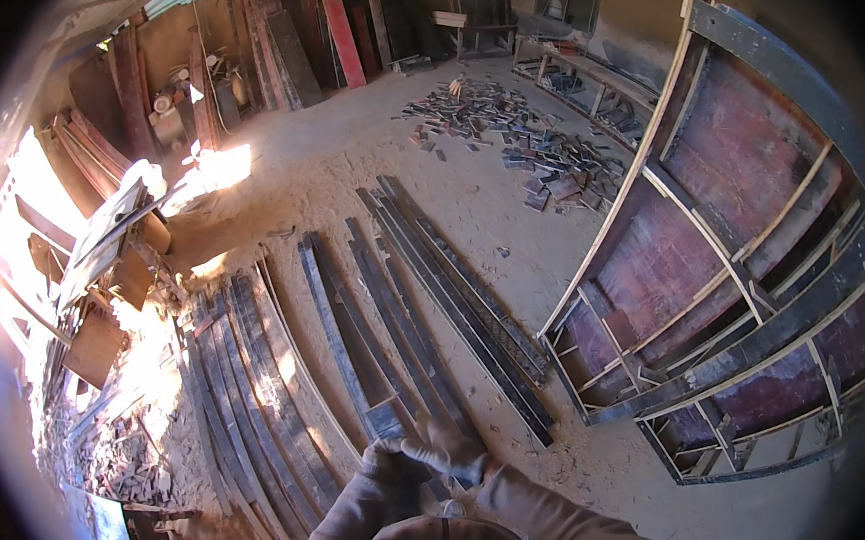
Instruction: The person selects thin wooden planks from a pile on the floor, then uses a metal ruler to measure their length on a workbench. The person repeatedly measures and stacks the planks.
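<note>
My left hand (386, 453) is low in the middle of the head view, its fingers closed at the near edge of a short grey board piece (384, 422). This piece sticks out beyond the hand, over the end of a long grey plank (334, 308). Close beside it is my right hand (448, 452), reaching inward across the front of me, its fingers blurred. Whether the right hand grips anything is hidden. More dark planks (404, 313) lie on the floor just beyond both hands.
Curved planks (269, 389) lie to the left, beside scrap wood (128, 464). Long dark beams (460, 312) lie to the right. A large framed panel (653, 275) stands at far right. Offcuts (551, 153) are heaped farther back, and boards (342, 38) lean on the back wall.
</note>
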`<act>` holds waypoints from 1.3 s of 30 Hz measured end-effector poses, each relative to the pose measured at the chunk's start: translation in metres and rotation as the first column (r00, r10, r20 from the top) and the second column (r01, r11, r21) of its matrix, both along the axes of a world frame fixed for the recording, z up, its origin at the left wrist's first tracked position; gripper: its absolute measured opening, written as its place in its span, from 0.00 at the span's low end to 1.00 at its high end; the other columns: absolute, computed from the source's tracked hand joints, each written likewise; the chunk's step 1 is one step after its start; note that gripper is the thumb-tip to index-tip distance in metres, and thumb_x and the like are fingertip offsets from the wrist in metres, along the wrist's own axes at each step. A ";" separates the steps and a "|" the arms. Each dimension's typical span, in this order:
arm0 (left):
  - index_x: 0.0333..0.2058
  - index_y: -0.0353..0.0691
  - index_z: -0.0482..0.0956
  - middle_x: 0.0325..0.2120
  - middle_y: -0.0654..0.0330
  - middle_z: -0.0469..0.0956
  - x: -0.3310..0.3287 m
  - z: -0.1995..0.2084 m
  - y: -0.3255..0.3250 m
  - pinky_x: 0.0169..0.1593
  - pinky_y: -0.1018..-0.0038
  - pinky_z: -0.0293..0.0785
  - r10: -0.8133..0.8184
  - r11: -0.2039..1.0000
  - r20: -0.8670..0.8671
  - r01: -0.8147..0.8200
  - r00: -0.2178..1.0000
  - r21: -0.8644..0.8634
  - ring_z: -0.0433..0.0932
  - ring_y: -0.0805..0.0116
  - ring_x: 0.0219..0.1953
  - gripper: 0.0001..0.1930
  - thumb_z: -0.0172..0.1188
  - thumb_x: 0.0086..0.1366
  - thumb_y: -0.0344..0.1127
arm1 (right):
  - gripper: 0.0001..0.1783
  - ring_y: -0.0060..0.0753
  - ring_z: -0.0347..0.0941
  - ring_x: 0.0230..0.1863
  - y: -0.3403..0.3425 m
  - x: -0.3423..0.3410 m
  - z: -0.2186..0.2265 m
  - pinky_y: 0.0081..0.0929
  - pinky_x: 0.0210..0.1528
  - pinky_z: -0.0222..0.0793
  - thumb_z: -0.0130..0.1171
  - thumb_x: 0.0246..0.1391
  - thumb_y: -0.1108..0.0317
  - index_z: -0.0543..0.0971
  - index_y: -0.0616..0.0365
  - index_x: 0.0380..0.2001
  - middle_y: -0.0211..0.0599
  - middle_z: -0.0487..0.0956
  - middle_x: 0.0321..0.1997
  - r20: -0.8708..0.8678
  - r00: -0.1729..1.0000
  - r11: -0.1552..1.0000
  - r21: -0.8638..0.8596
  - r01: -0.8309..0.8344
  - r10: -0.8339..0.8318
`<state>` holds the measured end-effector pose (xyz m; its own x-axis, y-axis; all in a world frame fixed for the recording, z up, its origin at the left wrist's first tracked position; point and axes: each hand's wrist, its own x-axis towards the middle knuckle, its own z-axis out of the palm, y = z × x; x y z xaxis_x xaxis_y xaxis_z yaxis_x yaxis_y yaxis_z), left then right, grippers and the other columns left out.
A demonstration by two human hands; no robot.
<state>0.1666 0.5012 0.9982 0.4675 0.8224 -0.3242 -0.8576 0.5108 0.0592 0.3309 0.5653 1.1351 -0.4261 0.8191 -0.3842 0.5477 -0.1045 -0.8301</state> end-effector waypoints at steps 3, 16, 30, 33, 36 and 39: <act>0.49 0.34 0.81 0.43 0.49 0.84 0.038 -0.005 0.086 0.55 0.55 0.82 -0.028 0.999 0.020 0.029 0.999 -0.029 0.84 0.47 0.45 0.16 0.62 0.63 0.33 | 0.56 0.54 0.63 0.75 0.038 0.015 -0.009 0.43 0.74 0.59 0.65 0.64 0.40 0.51 0.64 0.79 0.61 0.66 0.74 -0.169 0.970 0.984 0.001 0.176 -0.174; 0.68 0.35 0.72 0.65 0.44 0.72 0.068 -0.061 0.481 0.66 0.61 0.73 0.034 0.833 -0.829 0.443 0.558 0.332 0.72 0.50 0.68 0.40 0.74 0.64 0.51 | 0.21 0.37 0.80 0.58 0.364 0.157 -0.132 0.39 0.62 0.77 0.71 0.59 0.70 0.84 0.57 0.56 0.37 0.85 0.56 -0.285 0.524 0.596 -0.408 0.692 -0.803; 0.53 0.36 0.83 0.45 0.49 0.84 -0.132 -0.178 0.537 0.53 0.58 0.80 -0.328 0.734 -0.834 -0.436 0.444 -0.521 0.83 0.51 0.49 0.18 0.67 0.68 0.37 | 0.18 0.41 0.78 0.66 0.421 0.226 -0.345 0.43 0.67 0.73 0.59 0.65 0.64 0.86 0.50 0.55 0.33 0.84 0.63 0.572 0.807 0.823 -0.384 0.418 -0.143; 0.53 0.36 0.83 0.44 0.48 0.84 -0.079 -0.153 0.613 0.53 0.56 0.80 -0.289 0.832 -0.892 -0.369 0.348 -0.414 0.83 0.49 0.49 0.18 0.67 0.67 0.37 | 0.16 0.33 0.74 0.53 0.729 0.194 -0.254 0.36 0.55 0.69 0.58 0.65 0.51 0.84 0.46 0.48 0.27 0.81 0.50 0.144 0.550 0.459 -0.403 0.792 -0.823; 0.52 0.36 0.83 0.44 0.47 0.84 -0.031 -0.129 0.682 0.52 0.55 0.80 -0.223 0.927 -0.955 -0.260 0.195 -0.269 0.83 0.47 0.48 0.18 0.66 0.67 0.38 | 0.21 0.24 0.71 0.39 1.075 0.166 -0.042 0.28 0.42 0.65 0.58 0.65 0.38 0.81 0.41 0.41 0.20 0.77 0.38 -0.478 0.442 0.560 -0.132 0.818 -0.759; 0.51 0.36 0.83 0.44 0.46 0.84 -0.002 -0.111 0.703 0.51 0.53 0.80 -0.177 0.968 -0.984 -0.183 -0.006 -0.173 0.83 0.45 0.48 0.18 0.66 0.66 0.38 | 0.28 0.27 0.73 0.36 1.283 0.137 0.168 0.27 0.39 0.68 0.59 0.65 0.31 0.80 0.44 0.46 0.25 0.78 0.39 -0.770 0.484 0.669 0.101 0.736 -0.416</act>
